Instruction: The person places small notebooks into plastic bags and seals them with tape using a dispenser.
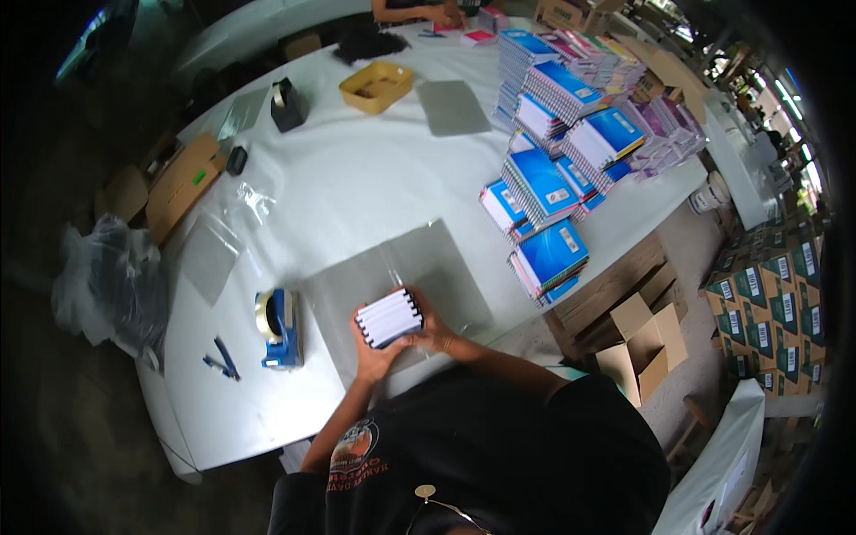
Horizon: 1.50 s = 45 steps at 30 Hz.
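White page edges and black wire coils face up from the small block of spiral-bound notebooks (390, 319) between the person's two bare hands. The left hand (370, 358) closes around its left side and near corner, while the right hand (434, 330) wraps its right side, thumb along the near edge. Both hands are partly curled, opened only to the width of the block and gripping it from opposite sides; how the fingers lie underneath cannot be seen. The block is close in front of the person's body, over a large, greyish, see-through plastic sheet (453, 283) spread on the white-covered table (339, 192); whether it touches the sheet is unclear.

Left of the sheet stands a blue tape dispenser with a clear roll (287, 332), and beyond it lies a blue-handled hand tool (225, 359). Uneven stacks of spiral notebooks with bright blue covers (541, 185) rise along the table's right side, beside purple wrapped packs (667, 138). Farther back sit a shallow yellow plastic tray (382, 96) and a black tape dispenser (286, 109). An open brown cardboard box (644, 346) rests below the table's right edge.
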Each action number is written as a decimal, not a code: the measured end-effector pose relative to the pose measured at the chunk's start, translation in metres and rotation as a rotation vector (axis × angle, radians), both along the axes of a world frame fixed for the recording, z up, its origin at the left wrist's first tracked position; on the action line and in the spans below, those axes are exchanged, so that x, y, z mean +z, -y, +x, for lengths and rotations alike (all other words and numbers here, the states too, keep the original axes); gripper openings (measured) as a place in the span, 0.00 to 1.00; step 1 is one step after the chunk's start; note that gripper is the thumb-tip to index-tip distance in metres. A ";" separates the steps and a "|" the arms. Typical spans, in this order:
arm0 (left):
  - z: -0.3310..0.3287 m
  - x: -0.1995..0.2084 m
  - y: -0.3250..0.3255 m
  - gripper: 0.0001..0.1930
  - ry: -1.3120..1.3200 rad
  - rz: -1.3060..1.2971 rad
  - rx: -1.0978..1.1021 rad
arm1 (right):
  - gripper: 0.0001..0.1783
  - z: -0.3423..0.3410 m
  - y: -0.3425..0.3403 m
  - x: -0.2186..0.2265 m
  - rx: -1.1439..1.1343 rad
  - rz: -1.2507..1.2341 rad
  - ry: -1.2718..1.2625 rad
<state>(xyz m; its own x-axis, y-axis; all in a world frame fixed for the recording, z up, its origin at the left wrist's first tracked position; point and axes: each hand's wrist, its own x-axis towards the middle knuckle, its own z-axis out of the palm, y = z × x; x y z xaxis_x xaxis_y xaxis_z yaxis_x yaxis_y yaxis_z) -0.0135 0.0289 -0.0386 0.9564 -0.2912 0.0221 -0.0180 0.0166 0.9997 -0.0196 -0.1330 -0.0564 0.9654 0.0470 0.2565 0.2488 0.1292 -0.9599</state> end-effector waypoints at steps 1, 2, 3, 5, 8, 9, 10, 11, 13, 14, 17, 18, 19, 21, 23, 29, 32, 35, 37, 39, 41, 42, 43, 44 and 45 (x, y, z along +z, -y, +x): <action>-0.001 -0.017 0.005 0.53 -0.044 0.035 0.018 | 0.62 -0.004 0.003 -0.014 -0.017 0.021 -0.040; -0.001 -0.018 0.009 0.52 0.029 0.095 0.019 | 0.63 -0.007 0.005 -0.033 -0.046 -0.026 -0.038; 0.001 -0.029 0.008 0.49 0.065 0.118 -0.003 | 0.64 -0.007 0.007 -0.044 -0.069 -0.074 -0.044; 0.004 -0.041 -0.007 0.45 0.039 0.176 -0.051 | 0.61 -0.007 0.000 -0.019 -0.027 -0.069 -0.069; 0.013 -0.045 -0.019 0.42 0.081 0.320 -0.132 | 0.59 -0.005 0.004 -0.009 -0.005 -0.164 -0.003; 0.015 -0.041 -0.021 0.41 0.162 0.421 -0.162 | 0.57 -0.007 0.004 -0.014 -0.007 -0.190 0.037; 0.019 -0.036 -0.024 0.41 0.359 0.598 -0.190 | 0.55 -0.007 0.006 -0.018 -0.008 -0.217 0.078; 0.020 -0.031 -0.024 0.37 0.449 0.707 -0.178 | 0.53 -0.006 0.014 -0.021 0.002 -0.286 0.059; 0.018 -0.011 -0.024 0.34 0.535 0.858 -0.157 | 0.50 -0.007 0.026 -0.022 0.054 -0.407 -0.010; 0.019 -0.014 -0.025 0.34 0.541 0.893 -0.152 | 0.48 0.002 0.028 -0.024 0.058 -0.551 0.041; 0.013 -0.018 -0.024 0.34 0.489 1.082 -0.244 | 0.41 -0.002 0.032 -0.050 -0.116 -0.861 0.111; 0.011 -0.014 -0.024 0.37 0.457 1.026 -0.228 | 0.38 -0.006 0.035 -0.053 -0.057 -0.878 0.135; 0.011 -0.005 -0.024 0.41 0.431 0.974 -0.198 | 0.36 -0.008 0.035 -0.042 -0.036 -0.858 0.122; 0.013 0.021 -0.028 0.40 0.424 0.914 -0.206 | 0.34 -0.009 0.031 0.012 -0.029 -0.788 0.051; 0.016 0.053 -0.019 0.38 0.217 0.683 -0.173 | 0.32 -0.004 0.032 0.066 -0.041 -0.685 -0.095; 0.041 0.024 -0.013 0.40 -0.408 0.597 -0.177 | 0.38 0.024 0.034 0.044 0.124 -0.715 -0.505; 0.040 0.044 -0.007 0.41 -0.405 0.603 -0.203 | 0.40 0.023 0.038 0.037 0.148 -0.702 -0.540; 0.037 0.037 -0.008 0.41 -0.444 0.616 -0.211 | 0.40 0.019 0.037 0.037 0.129 -0.694 -0.506; 0.038 0.036 -0.005 0.42 -0.425 0.616 -0.212 | 0.41 0.019 0.037 0.036 0.130 -0.685 -0.526; 0.039 0.035 -0.006 0.43 -0.365 0.598 -0.196 | 0.42 0.022 0.037 0.045 0.157 -0.667 -0.595; 0.043 0.034 -0.012 0.42 -0.417 0.671 -0.255 | 0.43 0.023 0.035 0.053 0.208 -0.751 -0.614; 0.049 0.035 -0.012 0.42 -0.431 0.705 -0.287 | 0.44 0.026 0.036 0.057 0.233 -0.846 -0.591; 0.053 0.050 -0.004 0.41 -0.388 0.875 -0.300 | 0.44 0.032 0.039 0.065 0.246 -0.942 -0.569; 0.052 0.066 0.002 0.41 -0.342 1.044 -0.310 | 0.42 0.035 0.041 0.074 0.267 -1.030 -0.635; 0.051 0.086 0.007 0.40 -0.293 1.213 -0.311 | 0.41 0.036 0.038 0.100 0.289 -1.117 -0.701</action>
<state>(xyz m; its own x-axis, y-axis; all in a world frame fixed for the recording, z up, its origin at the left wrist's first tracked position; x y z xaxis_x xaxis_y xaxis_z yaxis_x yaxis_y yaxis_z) 0.0379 0.0219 0.0474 0.7689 -0.1877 -0.6112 0.0444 -0.9379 0.3440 0.0166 -0.1711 0.0434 0.7965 0.1269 -0.5912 -0.2366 -0.8343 -0.4979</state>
